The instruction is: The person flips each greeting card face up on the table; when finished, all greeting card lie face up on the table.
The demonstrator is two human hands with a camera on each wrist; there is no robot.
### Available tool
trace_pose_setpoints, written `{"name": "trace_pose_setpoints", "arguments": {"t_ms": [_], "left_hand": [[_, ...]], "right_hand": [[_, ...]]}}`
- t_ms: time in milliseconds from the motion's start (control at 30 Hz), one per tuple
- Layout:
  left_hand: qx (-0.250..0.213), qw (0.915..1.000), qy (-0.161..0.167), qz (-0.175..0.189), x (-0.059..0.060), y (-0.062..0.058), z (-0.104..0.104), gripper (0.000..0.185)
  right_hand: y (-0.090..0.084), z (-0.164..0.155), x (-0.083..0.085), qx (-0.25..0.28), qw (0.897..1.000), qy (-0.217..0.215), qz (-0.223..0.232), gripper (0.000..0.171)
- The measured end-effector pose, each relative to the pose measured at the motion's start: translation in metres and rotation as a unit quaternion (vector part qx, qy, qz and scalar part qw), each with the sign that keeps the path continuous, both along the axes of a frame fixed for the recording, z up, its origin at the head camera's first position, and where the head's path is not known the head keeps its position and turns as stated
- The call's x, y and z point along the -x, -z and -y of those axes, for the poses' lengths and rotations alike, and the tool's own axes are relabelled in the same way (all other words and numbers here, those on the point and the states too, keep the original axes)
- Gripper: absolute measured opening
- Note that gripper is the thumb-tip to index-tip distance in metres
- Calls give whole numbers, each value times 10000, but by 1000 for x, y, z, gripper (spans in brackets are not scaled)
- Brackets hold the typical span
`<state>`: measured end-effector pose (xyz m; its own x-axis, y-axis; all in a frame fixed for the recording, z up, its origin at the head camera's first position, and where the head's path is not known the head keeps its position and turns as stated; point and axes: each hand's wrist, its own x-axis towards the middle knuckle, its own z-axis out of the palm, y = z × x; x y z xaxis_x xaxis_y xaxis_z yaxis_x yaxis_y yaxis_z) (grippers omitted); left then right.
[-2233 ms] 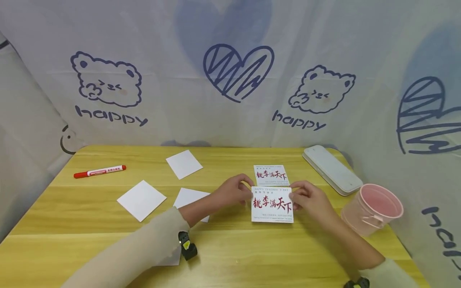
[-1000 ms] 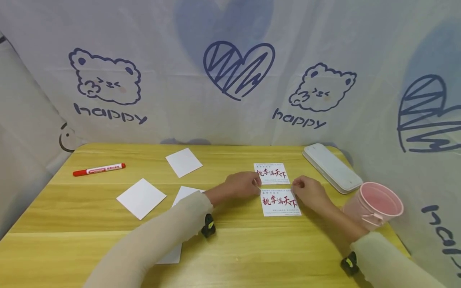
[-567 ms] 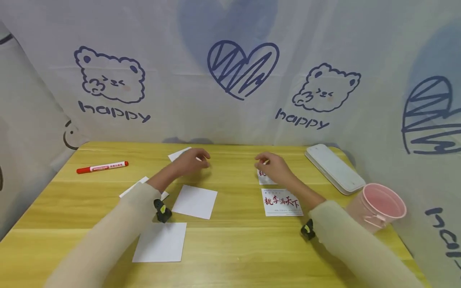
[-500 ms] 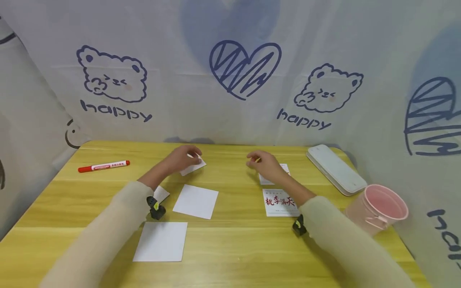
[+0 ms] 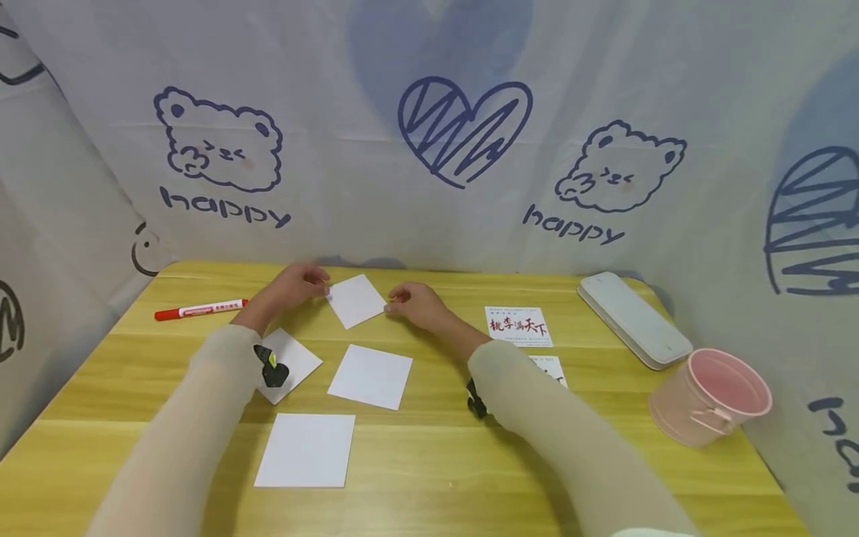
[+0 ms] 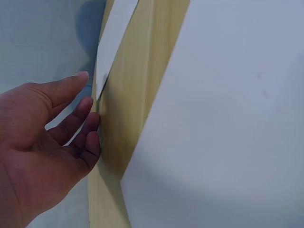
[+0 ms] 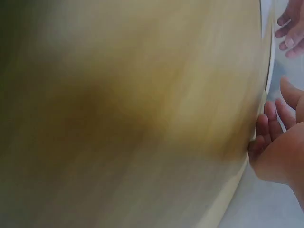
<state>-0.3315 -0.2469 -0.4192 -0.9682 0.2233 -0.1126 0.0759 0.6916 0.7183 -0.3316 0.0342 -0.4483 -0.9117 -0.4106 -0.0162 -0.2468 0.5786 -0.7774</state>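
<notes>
**Both hands meet at the far blank card**

Nearest me on the surface [image 5: 429,477] lies one blank white card [image 5: 306,450], with a second [image 5: 370,376] just beyond it and a third [image 5: 290,356] partly under my left sleeve. Farther out, my left hand [image 5: 293,285] pinches the left corner of the far blank card [image 5: 356,300], thumb and fingers closing on its edge; my right hand [image 5: 413,302] touches the opposite corner, fingers loosely curled. I cannot tell whether that grip has closed. Taking opposite corners would, I judge, let me lift the sheet flat. To the right lie two printed cards, one [image 5: 519,326] in full view, one [image 5: 552,368] half hidden by my right sleeve. A second ago both hands were at those printed cards; they have since crossed left. Beyond sit a red marker [image 5: 200,309], a white case [image 5: 634,319] and a pink cup [image 5: 710,396].
</notes>
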Motion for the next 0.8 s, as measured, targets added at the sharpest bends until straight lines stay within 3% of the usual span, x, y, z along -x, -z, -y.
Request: {"name": "trace_pose_setpoints", "arguments": {"t_ms": [367, 800], "left_hand": [[112, 9999, -87, 65, 2, 8, 7, 34], [329, 9991, -157, 218, 3, 4, 3, 31]], "right_hand": [[5, 16, -5, -957, 9917, 528, -671, 33], [6, 25, -7, -1200, 9873, 845, -609, 29]]}}
